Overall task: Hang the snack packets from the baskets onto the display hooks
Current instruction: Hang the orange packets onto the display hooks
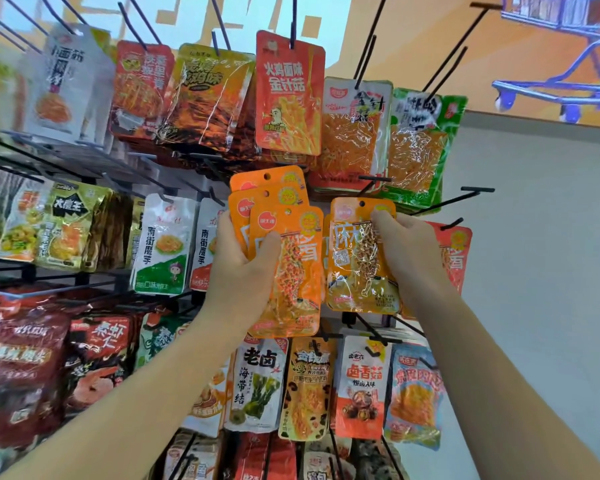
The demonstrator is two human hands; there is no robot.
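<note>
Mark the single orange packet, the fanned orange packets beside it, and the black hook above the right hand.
single orange packet (357, 261): head view, on its clear window.
fanned orange packets (300, 271): head view, on the front packet's middle.
black hook (477, 190): head view, on its front crossbar.

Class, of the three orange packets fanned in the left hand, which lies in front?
The lowest packet, pressed under the left hand's thumb; the other two show only their tops behind it.

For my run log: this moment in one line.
left hand: grips fanned orange packets | right hand: holds single orange packet | display hooks: none through held packets
</note>
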